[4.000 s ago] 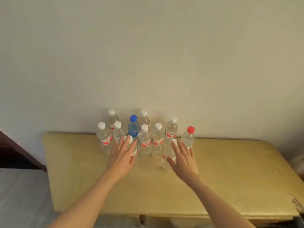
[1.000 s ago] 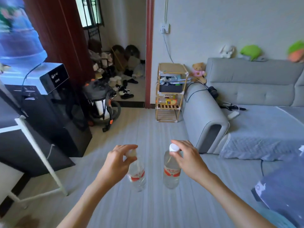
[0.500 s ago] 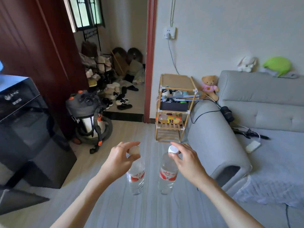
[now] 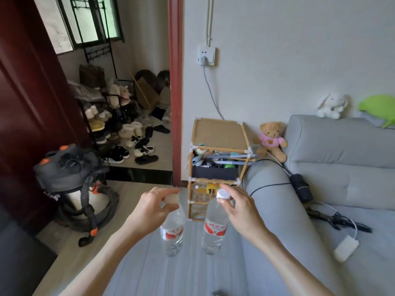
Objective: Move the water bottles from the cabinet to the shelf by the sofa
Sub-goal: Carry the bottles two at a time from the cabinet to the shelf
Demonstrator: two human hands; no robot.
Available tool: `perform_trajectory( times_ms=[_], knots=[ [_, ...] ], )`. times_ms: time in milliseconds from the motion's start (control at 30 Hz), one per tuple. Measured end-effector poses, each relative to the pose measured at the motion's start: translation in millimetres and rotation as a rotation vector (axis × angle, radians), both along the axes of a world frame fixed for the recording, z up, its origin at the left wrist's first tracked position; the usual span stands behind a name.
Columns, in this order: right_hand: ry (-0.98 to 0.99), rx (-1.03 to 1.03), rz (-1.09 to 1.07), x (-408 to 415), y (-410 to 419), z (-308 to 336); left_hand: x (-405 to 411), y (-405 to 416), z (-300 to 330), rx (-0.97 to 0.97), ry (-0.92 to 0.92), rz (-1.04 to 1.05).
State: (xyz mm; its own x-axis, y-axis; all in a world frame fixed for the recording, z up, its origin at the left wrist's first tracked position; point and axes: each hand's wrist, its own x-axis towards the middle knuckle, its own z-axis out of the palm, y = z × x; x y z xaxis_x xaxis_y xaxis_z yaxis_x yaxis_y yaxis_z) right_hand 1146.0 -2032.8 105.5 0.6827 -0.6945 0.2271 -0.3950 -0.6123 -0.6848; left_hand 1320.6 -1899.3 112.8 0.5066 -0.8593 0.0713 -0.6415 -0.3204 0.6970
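the left hand (image 4: pixel 152 208) pinches the white cap of a clear plastic water bottle with a red label (image 4: pixel 172 229), fingers and thumb curled round the cap so the bottle hangs upright below the grip. the right hand (image 4: pixel 241 207) holds a second clear plastic water bottle with a red label (image 4: pixel 213 228) the same way, fingertips round its white cap. the two bottles hang side by side, near each other but apart, in the air above the pale grey floor (image 4: pixel 181 272).

straight ahead, just beyond the bottles, stands a small bamboo-framed shelf with a flat tan top (image 4: pixel 218 133). it sits against the white wall, tight beside the rounded arm of a grey fabric sofa (image 4: pixel 342 167). its lower tiers hold a dark box and mixed small items, too cluttered to count. a cord runs from a white wall socket (image 4: pixel 207 55) down behind the shelf.

three soft toys sit by the sofa back: a brown teddy bear in a pink shirt (image 4: pixel 271 139), a white plush rabbit (image 4: pixel 331 104) and a green plush (image 4: pixel 378 108). to the left stand a grey canister vacuum with orange knobs (image 4: pixel 72 182) and, through a red-framed doorway, a rack with many shoes (image 4: pixel 119 133).
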Motion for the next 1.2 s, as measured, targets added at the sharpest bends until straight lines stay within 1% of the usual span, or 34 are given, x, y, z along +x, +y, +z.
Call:
perform_trajectory(
  times_ms=[167,300,433,600,867,1067,1200],
  knots=[
    [0.073,-0.028,0.080,27.6,-119.6,10.6,17.0,-107.6,9.6,0.002,0.055,0.047],
    [0.042,-0.064,0.118,58.2,-199.9,24.9,36.5,-177.1,24.5,-0.057,0.099,0.107],
    [0.011,-0.057,0.107,87.9,-262.8,29.1,60.9,-243.0,33.0,-0.112,0.058,0.143],
    [0.002,-0.043,0.113,131.1,-329.2,19.7,100.9,-317.8,30.4,-0.111,0.048,0.132],
    [0.063,0.008,0.104,215.1,-436.9,-1.7,190.6,-434.3,11.4,-0.057,0.087,0.070],
    [0.099,-0.017,0.034,269.2,-505.3,-2.5,248.4,-512.3,9.3,-0.036,0.094,0.037],
    [0.108,-0.013,0.041,298.7,-544.0,-5.9,278.5,-557.4,3.2,-0.022,0.097,0.001]
  ],
)
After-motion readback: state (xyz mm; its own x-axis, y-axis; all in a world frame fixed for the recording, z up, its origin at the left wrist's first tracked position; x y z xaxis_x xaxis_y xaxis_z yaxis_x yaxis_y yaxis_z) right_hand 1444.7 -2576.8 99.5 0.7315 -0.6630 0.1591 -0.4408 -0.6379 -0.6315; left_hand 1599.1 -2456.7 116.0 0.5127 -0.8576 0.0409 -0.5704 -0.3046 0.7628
